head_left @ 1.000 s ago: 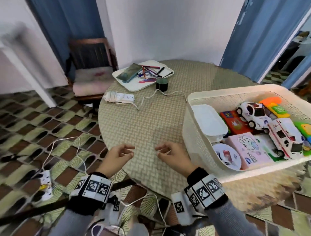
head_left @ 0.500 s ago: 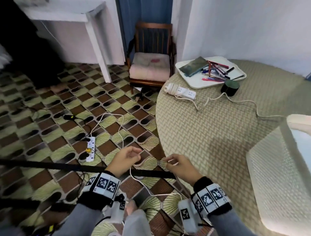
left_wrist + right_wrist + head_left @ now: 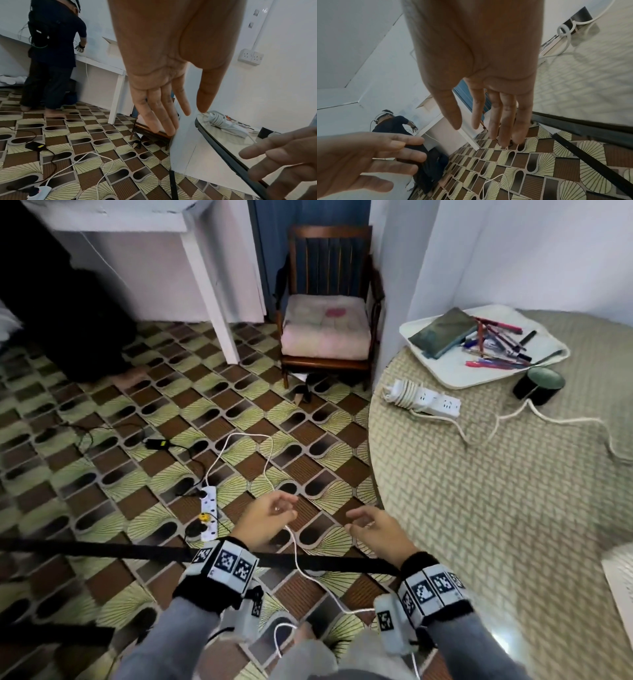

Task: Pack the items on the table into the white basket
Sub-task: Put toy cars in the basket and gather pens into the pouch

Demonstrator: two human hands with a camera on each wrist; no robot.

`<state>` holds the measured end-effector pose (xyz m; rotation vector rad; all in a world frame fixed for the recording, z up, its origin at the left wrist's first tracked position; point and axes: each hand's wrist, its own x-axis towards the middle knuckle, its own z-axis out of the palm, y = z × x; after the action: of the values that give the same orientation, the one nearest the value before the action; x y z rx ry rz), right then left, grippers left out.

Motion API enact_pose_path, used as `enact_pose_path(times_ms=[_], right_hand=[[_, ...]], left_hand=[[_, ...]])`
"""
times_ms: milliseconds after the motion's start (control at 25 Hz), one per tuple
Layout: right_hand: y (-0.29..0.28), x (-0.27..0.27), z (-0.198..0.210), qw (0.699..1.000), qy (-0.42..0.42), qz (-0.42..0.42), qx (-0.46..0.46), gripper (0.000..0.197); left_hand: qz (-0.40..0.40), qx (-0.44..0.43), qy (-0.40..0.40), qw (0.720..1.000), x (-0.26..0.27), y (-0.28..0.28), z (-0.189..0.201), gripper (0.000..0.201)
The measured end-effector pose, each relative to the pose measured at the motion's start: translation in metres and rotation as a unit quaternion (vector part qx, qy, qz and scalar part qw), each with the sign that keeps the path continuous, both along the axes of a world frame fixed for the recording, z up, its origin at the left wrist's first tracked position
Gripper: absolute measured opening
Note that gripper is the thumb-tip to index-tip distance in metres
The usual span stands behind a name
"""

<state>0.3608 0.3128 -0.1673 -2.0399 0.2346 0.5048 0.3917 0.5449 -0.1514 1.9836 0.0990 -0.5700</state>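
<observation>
Only a corner of the white basket (image 3: 618, 578) shows at the right edge of the head view; what lies in it is out of sight. Both my hands hover over the patterned floor, just left of the round table (image 3: 486, 508). My left hand (image 3: 286, 508) is open with relaxed fingers and holds nothing. My right hand (image 3: 356, 522) is open and empty too, close to the table's rim. In the left wrist view the left hand (image 3: 184, 117) shows straight fingers. The right wrist view shows the right hand (image 3: 477, 129) likewise.
At the back of the table stand a white tray (image 3: 455, 374) with pens and a dark pouch, a white power strip (image 3: 426, 402) and a black cylinder (image 3: 537, 386). A wooden chair (image 3: 329, 302), floor cables and another power strip (image 3: 209, 513) lie left. A person (image 3: 51, 54) stands at a white desk.
The view has swung left, so the basket slid to the right edge. My hands have left the table's front edge and now hang over the floor, still empty.
</observation>
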Motion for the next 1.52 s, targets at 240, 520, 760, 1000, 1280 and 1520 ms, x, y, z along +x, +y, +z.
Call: enact_pose_path(times_ms=[240, 520, 760, 1000, 1280, 1520], right_hand=[[0.011, 0.055, -0.008, 0.999, 0.009, -0.045, 0.020, 0.019], [-0.001, 0.128, -0.010, 0.997, -0.013, -0.078, 0.018, 0.019], [-0.024, 0.179, -0.008, 0.992, -0.008, -0.116, 0.054, 0.016], [-0.057, 0.219, 0.003, 0.977, -0.031, -0.197, 0.074, 0.016], [-0.086, 0.263, 0.009, 0.935, -0.073, -0.336, 0.087, 0.015], [-0.083, 0.306, 0.012, 0.882, -0.108, -0.451, 0.089, 0.015]], left_hand=[[-0.013, 0.013, 0.021, 1.000, 0.048, 0.012, -0.004, 0.020], [-0.056, 0.029, 0.004, 0.998, 0.128, -0.006, 0.006, 0.025], [-0.092, 0.036, 0.009, 0.995, 0.197, -0.043, 0.014, 0.023], [-0.158, 0.022, -0.002, 0.987, 0.258, -0.090, 0.022, 0.026], [-0.256, 0.009, -0.028, 0.966, 0.342, -0.136, 0.018, 0.020], [-0.339, -0.010, -0.059, 0.939, 0.422, -0.163, 0.025, 0.023]])
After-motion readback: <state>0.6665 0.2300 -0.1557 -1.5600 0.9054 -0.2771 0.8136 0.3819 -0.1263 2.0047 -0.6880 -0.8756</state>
